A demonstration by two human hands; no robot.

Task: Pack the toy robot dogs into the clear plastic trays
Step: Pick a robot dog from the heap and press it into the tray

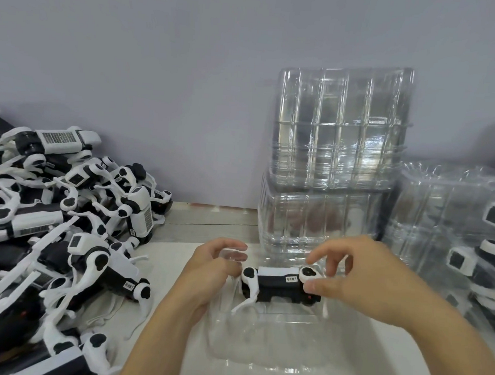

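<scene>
Toy robot dog [281, 285]: black body, white legs, small white label on its side. It lies on its side in the far part of the clear plastic tray [262, 344], which sits on the white work surface [171, 269] directly before the person.

Right hand [359, 278]: thumb and curled fingers pinch the white hip joint at the dog's right end.

Left hand [215, 269]: fingers curled at the tray's far left corner, touching the dog's left end; whether they grip the dog or the tray rim cannot be told.

Heap of loose toy dogs [59, 219]: fills the left side, white legs sticking out in all directions. Its nearest dog lies just beside the left forearm.

Stack of empty trays [319, 220]: stands just behind the working tray, close to the fingers of both hands. A second bundle of trays [342, 126] leans upright on top of it, against the grey wall [161, 66].

Packed trays [454, 243]: piled at the right, black-and-white dogs visible through the plastic, close beside the right wrist.

Open room: a strip of bare surface between the heap and the tray stack, running back to the wall; more white surface at the near right of the working tray. The working tray's near edge lies between the two forearms.
</scene>
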